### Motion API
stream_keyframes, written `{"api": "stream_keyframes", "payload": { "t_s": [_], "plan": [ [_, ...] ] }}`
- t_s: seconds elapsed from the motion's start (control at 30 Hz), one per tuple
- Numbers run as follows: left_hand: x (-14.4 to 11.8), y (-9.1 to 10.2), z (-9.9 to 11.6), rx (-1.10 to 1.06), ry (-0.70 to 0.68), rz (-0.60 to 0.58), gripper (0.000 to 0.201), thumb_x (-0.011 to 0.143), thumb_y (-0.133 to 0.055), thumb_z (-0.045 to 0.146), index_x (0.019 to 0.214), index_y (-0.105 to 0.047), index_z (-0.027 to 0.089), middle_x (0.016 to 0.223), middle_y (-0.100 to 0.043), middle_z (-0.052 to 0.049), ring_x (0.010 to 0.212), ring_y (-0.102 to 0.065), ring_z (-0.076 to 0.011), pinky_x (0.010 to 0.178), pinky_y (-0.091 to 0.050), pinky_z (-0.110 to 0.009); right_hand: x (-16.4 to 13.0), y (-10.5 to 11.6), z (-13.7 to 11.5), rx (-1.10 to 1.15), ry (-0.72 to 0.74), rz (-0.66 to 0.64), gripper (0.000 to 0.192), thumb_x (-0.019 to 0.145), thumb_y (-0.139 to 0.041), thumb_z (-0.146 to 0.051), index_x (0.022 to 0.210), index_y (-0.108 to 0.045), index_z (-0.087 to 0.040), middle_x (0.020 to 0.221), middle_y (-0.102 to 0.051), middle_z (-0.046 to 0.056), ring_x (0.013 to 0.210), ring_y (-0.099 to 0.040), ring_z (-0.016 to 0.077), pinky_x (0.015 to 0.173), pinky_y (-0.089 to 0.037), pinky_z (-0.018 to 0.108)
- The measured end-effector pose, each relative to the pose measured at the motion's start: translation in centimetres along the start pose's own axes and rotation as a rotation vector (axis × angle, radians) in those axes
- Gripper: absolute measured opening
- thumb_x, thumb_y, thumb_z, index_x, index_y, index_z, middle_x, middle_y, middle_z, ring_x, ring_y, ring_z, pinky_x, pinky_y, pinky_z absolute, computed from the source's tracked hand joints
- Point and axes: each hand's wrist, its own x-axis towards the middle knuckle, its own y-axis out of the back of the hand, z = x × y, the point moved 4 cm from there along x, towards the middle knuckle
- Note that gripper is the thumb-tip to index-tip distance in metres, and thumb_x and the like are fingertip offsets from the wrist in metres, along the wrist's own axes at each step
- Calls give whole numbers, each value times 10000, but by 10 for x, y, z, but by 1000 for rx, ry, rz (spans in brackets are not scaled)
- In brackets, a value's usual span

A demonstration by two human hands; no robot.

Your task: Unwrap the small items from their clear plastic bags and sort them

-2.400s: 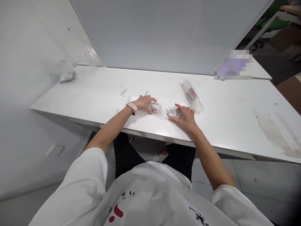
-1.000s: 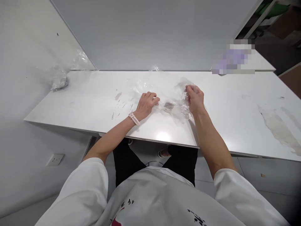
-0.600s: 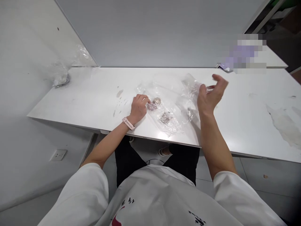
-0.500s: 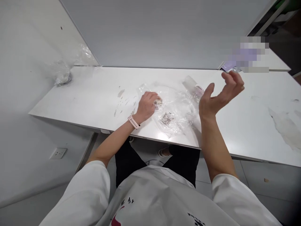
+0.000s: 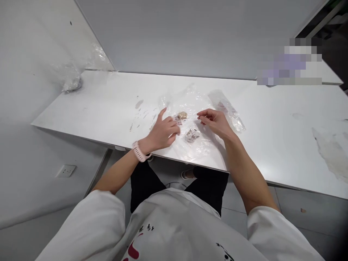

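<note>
The left hand (image 5: 162,131) rests on the near left part of a clear plastic sheet (image 5: 190,145) that lies spread flat on the white tabletop (image 5: 272,119). Its fingers are loosely curled with the forefinger extended; whether the grip pinches the film cannot be told. The right hand (image 5: 214,121) lies on the sheet's right side, thumb and fingertips drawn together, apparently pinching a fold of the film.

Three small items sit on or under the film between the hands: a tan round piece (image 5: 181,115), a small purple piece (image 5: 178,121) just beside the left fingertips, and a grey crumpled piece (image 5: 191,135) nearer the tabletop edge.

Handling judgement: the sheet is very light, limp and slippery, clings to itself and tears easily. Take hold at an edge or corner with a fingertip pinch. The small pieces look light and likely to roll or slide if the film is lifted.

A long clear bag (image 5: 228,110) with a pink item inside lies just beyond the right hand. A crumpled bag (image 5: 71,81) sits in the far left corner. The tabletop is smooth, glossy and scuffed, stained at the right. Plain grey partitions enclose the rear and left.
</note>
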Motion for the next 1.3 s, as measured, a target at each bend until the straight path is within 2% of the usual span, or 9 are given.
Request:
{"api": "stream_keyframes", "payload": {
  "t_s": [0.17,0.27,0.4,0.47,0.57,0.7,0.93,1.1,1.3],
  "plan": [
    [-85,18,-34,-31,169,-115,328,770,-453,117,767,-729,293,733,-666,-10,789,-609,-212,1226,-177,-608,-19,-25,-28,-177,157,-413,399,818,-700,-586,1070,-728,-278,1089,-695,63,941,-602,233,813,-503,408],
    [-101,37,-49,-15,287,38,367,784,-434,106,861,-736,300,883,-716,-34,878,-638,-242,1155,-299,-611,-25,-40,-30,-369,265,-548,518,745,-757,-629,1140,-695,-299,1153,-651,74,1075,-528,295,893,-458,459],
    [-62,45,-42,-133,319,177,330,897,-438,182,1070,-698,290,1052,-722,-45,998,-633,-244,974,-481,-492,-24,-46,-22,-477,276,-581,572,718,-786,-612,1180,-647,-305,1161,-606,82,1078,-492,309,933,-426,486],
    [-25,31,-33,-225,273,85,364,915,-478,238,1250,-619,265,1215,-673,-63,1099,-604,-243,943,-503,-435,-24,-45,-21,-480,273,-582,552,729,-793,-546,1197,-622,-307,1153,-588,75,1088,-484,303,954,-421,488],
    [28,-5,-33,-218,294,-148,731,837,-651,355,1503,-382,216,1450,-493,-151,1243,-513,-325,920,-506,-447,-24,-41,-22,-454,223,-570,494,755,-756,-394,1212,-597,-292,1126,-566,70,1057,-497,279,898,-460,449],
    [69,-32,-47,-144,305,-346,943,727,-745,402,1546,-313,218,1425,-468,-187,1257,-449,-392,924,-480,-497,-22,-34,-21,-339,109,-542,467,774,-686,-317,1227,-578,-273,1096,-563,61,811,-530,194,715,-487,368],
    [71,-15,-56,-46,211,-531,695,778,-605,158,1451,-471,270,1255,-569,-128,1126,-519,-295,812,-463,-357,-19,-13,-15,-368,49,-475,460,759,-739,-400,1194,-631,-296,1076,-605,48,779,-563,183,711,-479,359],
    [66,-23,-52,86,189,-371,478,901,-467,117,1360,-566,210,1127,-634,-143,872,-576,-234,694,-416,-322,-19,1,-15,-457,18,-390,447,736,-769,-391,1166,-683,-308,1060,-634,49,787,-601,206,717,-485,378],
    [69,-31,-66,57,215,-250,326,969,-448,143,1224,-648,180,887,-690,-81,773,-609,-195,693,-428,-291,-23,14,-31,22,37,-366,447,724,-832,-440,1118,-718,-262,1003,-704,48,830,-642,197,789,-519,391]
  ]
}}
